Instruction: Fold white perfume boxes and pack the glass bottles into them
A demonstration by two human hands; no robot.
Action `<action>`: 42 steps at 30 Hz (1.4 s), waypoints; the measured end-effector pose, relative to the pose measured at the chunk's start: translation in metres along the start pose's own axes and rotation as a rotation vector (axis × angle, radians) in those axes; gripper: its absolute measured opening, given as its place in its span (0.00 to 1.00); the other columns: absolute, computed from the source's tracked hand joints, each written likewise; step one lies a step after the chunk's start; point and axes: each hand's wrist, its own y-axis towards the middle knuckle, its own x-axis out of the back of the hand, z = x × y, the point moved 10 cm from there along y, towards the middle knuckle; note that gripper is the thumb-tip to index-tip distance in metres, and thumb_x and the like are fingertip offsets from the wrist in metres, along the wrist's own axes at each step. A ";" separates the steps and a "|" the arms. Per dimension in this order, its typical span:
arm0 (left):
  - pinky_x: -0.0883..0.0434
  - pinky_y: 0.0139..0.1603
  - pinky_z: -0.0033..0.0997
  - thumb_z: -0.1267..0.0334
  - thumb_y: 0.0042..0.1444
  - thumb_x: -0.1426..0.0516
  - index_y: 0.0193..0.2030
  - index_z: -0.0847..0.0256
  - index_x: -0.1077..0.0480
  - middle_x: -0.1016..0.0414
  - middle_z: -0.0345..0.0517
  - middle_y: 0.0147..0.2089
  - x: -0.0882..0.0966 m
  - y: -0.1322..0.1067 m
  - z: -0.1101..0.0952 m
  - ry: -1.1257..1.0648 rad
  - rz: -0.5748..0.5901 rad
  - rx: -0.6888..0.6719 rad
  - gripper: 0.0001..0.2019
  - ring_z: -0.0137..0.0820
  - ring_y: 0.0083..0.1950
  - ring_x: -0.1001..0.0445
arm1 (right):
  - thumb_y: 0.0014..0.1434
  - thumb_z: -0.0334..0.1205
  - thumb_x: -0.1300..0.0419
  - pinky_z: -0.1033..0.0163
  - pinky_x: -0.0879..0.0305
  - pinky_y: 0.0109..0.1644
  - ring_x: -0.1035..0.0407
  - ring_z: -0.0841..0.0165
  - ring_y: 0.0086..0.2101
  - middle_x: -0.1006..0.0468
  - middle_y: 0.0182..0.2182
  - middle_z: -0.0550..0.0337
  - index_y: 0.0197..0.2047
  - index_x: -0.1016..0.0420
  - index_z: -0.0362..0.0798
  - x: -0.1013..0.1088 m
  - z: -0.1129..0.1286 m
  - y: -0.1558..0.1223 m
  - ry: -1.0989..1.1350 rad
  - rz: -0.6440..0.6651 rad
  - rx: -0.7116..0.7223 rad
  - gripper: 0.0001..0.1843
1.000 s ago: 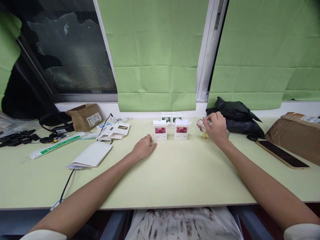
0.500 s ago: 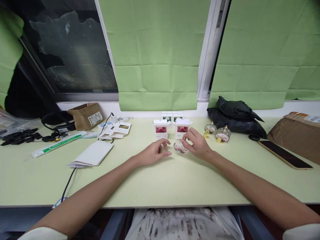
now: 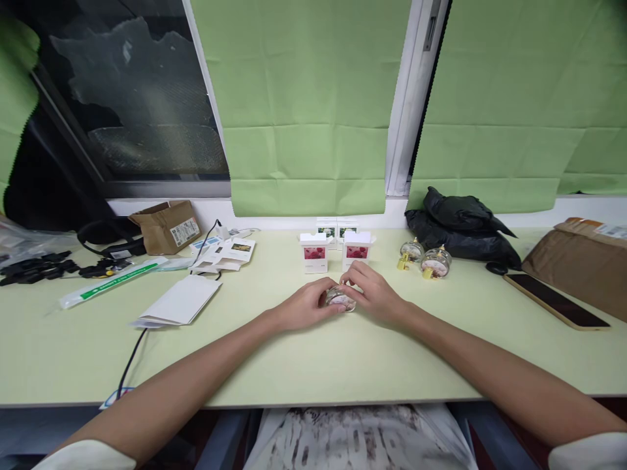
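A small round glass perfume bottle (image 3: 341,299) with a pale label is between my hands, low over the table. My left hand (image 3: 309,303) is wrapped round its left side. The fingers of my right hand (image 3: 372,292) are pinched at the bottle's top, where a bit of gold shows; the neck is mostly hidden. Just beyond stand two white boxes with red flower pictures, a left box (image 3: 315,256) and a right box (image 3: 356,251), their top flaps raised. Two more glass bottles with gold tops, a nearer one (image 3: 435,261) and a farther one (image 3: 412,250), stand to the right, gold caps beside them.
Behind the boxes are white boxes with green pictures (image 3: 327,230). Black plastic bags (image 3: 460,225), a phone (image 3: 556,301) and a brown package (image 3: 580,261) lie to the right. Leftward are folded white card (image 3: 179,300), flattened cartons (image 3: 230,253), a cable and an open cardboard box (image 3: 169,228).
The bottle has moved a little left and toward me. My left hand, apart from it before, has closed round it. My right hand has stayed at its top.
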 end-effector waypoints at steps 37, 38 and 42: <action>0.39 0.35 0.32 0.37 0.65 0.42 0.42 0.58 0.30 0.30 0.40 0.35 0.027 0.003 0.023 0.154 -0.055 0.052 0.23 0.32 0.34 0.34 | 0.71 0.30 0.49 0.52 0.30 0.51 0.22 0.48 0.50 0.24 0.54 0.28 0.62 0.32 0.33 0.072 -0.167 -0.058 -0.807 0.432 -0.931 0.19; 0.39 0.35 0.32 0.37 0.65 0.42 0.42 0.58 0.30 0.30 0.40 0.35 0.026 0.003 0.024 0.154 -0.053 0.055 0.23 0.32 0.34 0.34 | 0.71 0.28 0.50 0.52 0.30 0.51 0.22 0.48 0.51 0.24 0.53 0.28 0.63 0.33 0.33 0.070 -0.168 -0.059 -0.798 0.446 -0.938 0.20; 0.39 0.35 0.32 0.37 0.65 0.42 0.44 0.58 0.29 0.29 0.40 0.36 0.025 0.003 0.025 0.150 -0.044 0.055 0.23 0.33 0.35 0.33 | 0.67 0.21 0.52 0.52 0.31 0.51 0.21 0.47 0.52 0.22 0.52 0.29 0.65 0.35 0.33 0.065 -0.169 -0.063 -0.774 0.490 -0.958 0.24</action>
